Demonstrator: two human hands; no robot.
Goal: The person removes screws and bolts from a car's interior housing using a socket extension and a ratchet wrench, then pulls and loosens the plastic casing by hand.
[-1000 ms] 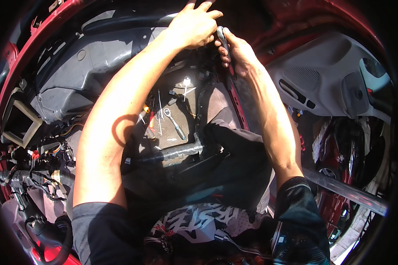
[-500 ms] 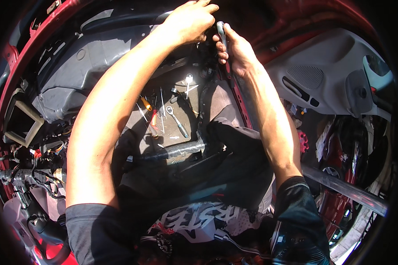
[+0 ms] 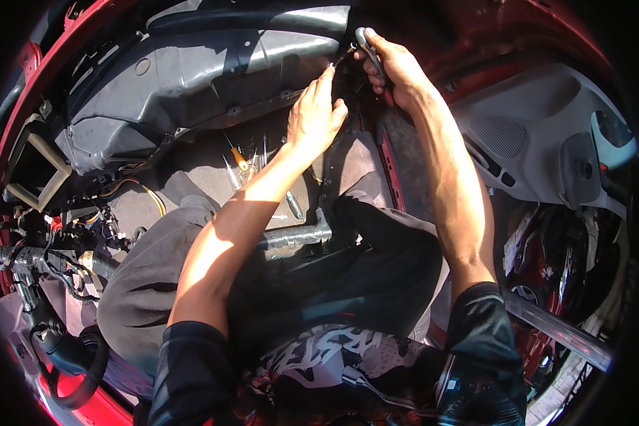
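Observation:
My right hand (image 3: 397,78) grips a ratchet (image 3: 369,50) with a metal head and red-marked handle, upright near the dark red body at the top. Below and left of it, my left hand (image 3: 312,117) has fingers extended and thumb apart, its fingertips by the black plastic panel's (image 3: 192,64) right end and a small dark piece I cannot make out. Below that panel, partly behind my left forearm, lie a yellow-handled screwdriver (image 3: 239,157), thin tools, and a second ratchet (image 3: 295,207) with a teal-and-black handle.
A grey door trim panel (image 3: 525,121) stands at right, a metal bar (image 3: 561,326) below it. At left are wiring (image 3: 60,234), a foam-edged opening (image 3: 32,170) and red body edges (image 3: 42,46). A black crossmember (image 3: 295,236) runs below the tools; my dark-clothed legs (image 3: 142,284) fill the lower middle.
My left hand has come down from the top edge and rightward forearm shift uncovers more of the black panel. My right hand, still holding the ratchet, has moved slightly up and right.

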